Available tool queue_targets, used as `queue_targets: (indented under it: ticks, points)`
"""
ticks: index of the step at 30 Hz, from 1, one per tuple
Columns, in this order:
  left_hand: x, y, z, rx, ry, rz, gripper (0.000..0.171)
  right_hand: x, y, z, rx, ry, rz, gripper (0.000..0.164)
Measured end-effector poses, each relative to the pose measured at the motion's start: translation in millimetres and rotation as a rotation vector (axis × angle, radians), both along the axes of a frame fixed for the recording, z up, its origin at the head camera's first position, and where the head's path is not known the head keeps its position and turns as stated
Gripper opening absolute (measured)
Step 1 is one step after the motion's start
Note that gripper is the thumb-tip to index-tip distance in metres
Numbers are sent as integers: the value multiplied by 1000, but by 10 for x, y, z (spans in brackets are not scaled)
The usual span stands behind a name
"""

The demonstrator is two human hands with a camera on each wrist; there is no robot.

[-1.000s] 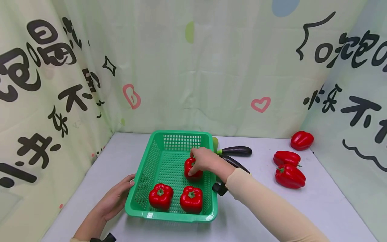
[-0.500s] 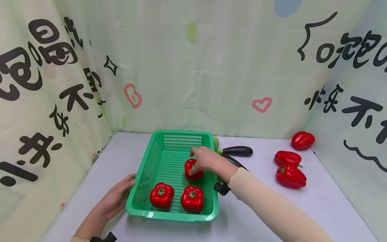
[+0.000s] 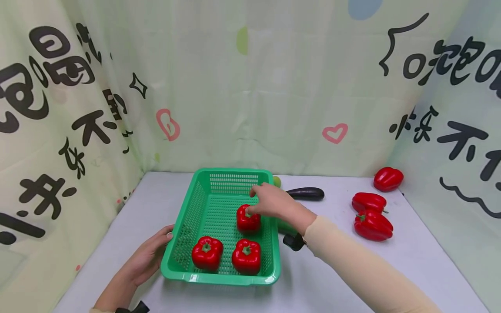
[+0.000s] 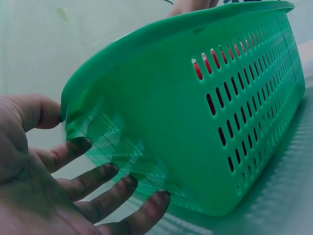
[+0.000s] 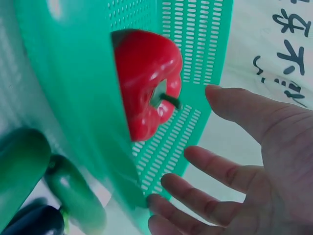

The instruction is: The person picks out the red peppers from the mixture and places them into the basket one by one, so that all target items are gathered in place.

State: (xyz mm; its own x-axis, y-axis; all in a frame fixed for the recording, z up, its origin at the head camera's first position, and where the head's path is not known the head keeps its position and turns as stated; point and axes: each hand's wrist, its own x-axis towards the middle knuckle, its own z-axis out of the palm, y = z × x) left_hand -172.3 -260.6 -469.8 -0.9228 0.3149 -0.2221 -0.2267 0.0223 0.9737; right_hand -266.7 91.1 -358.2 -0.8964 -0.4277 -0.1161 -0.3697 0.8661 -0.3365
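Note:
A green plastic basket (image 3: 219, 278) holds three red bell peppers. Two of them, one left bell pepper (image 3: 207, 254) and one right bell pepper (image 3: 246, 257), sit at the near end; the farther bell pepper (image 3: 248, 221) stands stem up by the right wall. Over that one is my right hand (image 3: 270, 202), its fingers spread; in the right wrist view a gap shows between them and the pepper (image 5: 149, 83). My left hand (image 3: 146, 256) rests against the basket's left side, fingers extended along the outer wall (image 4: 161, 107) and thumb at the rim.
Three more red bell peppers lie at the table's right: a back one (image 3: 388, 179), a middle one (image 3: 369, 202) and a near one (image 3: 373, 226). Right of the basket lie an eggplant (image 3: 308, 194) and long green vegetables (image 5: 78, 196), partly behind my right arm. Curtains enclose the table.
My right hand has let go of the farther bell pepper and lifted slightly up and to the right, its fingers opening. The pepper stays in the basket. My left hand keeps its place.

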Motion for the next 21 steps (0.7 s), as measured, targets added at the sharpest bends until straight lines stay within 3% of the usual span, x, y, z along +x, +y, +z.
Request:
queue_targets:
  ticks: [10,21]
  points:
    - [3,-15,-17,16,10,-25,51,13,246,16,-2,33,-44,46]
    - [5,-20,-35,47,29,-52,44,49,701,-24,12,38,-77,39]
